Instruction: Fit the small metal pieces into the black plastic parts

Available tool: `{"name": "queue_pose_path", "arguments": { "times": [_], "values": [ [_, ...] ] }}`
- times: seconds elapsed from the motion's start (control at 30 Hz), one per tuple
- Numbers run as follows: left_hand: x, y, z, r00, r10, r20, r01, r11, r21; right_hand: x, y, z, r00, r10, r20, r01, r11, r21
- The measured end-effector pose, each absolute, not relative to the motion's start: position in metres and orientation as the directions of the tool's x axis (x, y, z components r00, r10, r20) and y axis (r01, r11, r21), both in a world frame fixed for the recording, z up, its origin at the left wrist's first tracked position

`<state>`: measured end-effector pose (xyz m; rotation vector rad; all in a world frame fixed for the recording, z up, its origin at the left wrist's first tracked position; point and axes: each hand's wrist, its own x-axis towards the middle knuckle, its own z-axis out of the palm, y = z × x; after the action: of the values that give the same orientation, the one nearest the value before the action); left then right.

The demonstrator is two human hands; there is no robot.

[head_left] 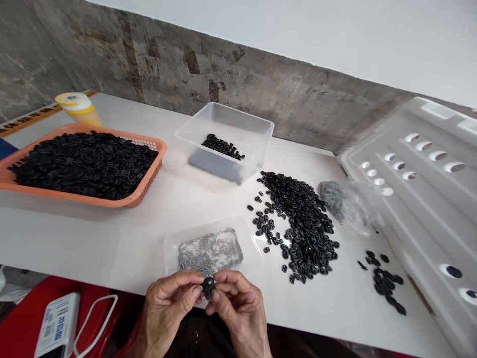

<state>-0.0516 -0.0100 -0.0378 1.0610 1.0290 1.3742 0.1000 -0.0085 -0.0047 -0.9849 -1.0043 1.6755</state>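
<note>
My left hand [172, 304] and my right hand [236, 307] meet at the table's front edge. Between their fingertips they pinch a small black plastic cord lock [207, 285] with round holes in its face. Fingers cover part of it. Just beyond the hands lies a shallow clear tray [172, 246] with many small metal springs [210, 248]. To the right spreads a big heap of oval two-holed black plastic pieces [307, 223], with loose ones along its left side.
An orange basket [139, 191] full of black pieces stands at left, a yellow-lidded cup [80, 109] behind it. A clear bin [257, 134] holds a few pieces. At right are a plastic bag [357, 204], scattered black parts [385, 283] and a white perforated panel [421, 199].
</note>
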Motion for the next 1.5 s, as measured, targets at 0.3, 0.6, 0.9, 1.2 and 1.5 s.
{"name": "queue_pose_path", "arguments": {
  "times": [0.3,0.6,0.9,1.2,1.5],
  "values": [
    [-0.047,-0.011,-0.041,-0.094,0.991,-0.097,-0.377,0.055,0.925,0.097,-0.007,-0.009,-0.245,0.949,-0.199,-0.363,-0.280,-0.889],
    [-0.053,-0.003,-0.032,0.004,0.998,0.070,-0.164,-0.069,0.984,0.095,-0.004,-0.014,-0.285,0.943,-0.172,-0.425,-0.285,-0.859],
    [-0.049,-0.005,-0.019,0.021,0.970,0.244,-0.086,-0.241,0.967,0.097,-0.008,-0.016,-0.315,0.930,-0.190,-0.399,-0.311,-0.862],
    [-0.048,-0.006,-0.016,0.004,0.899,0.437,0.099,-0.435,0.895,0.102,-0.012,-0.014,-0.303,0.944,-0.133,-0.415,-0.256,-0.873],
    [-0.049,-0.007,-0.016,0.004,0.885,0.465,0.152,-0.460,0.875,0.101,-0.012,-0.014,-0.342,0.933,-0.109,-0.458,-0.267,-0.848]
  ]
}}
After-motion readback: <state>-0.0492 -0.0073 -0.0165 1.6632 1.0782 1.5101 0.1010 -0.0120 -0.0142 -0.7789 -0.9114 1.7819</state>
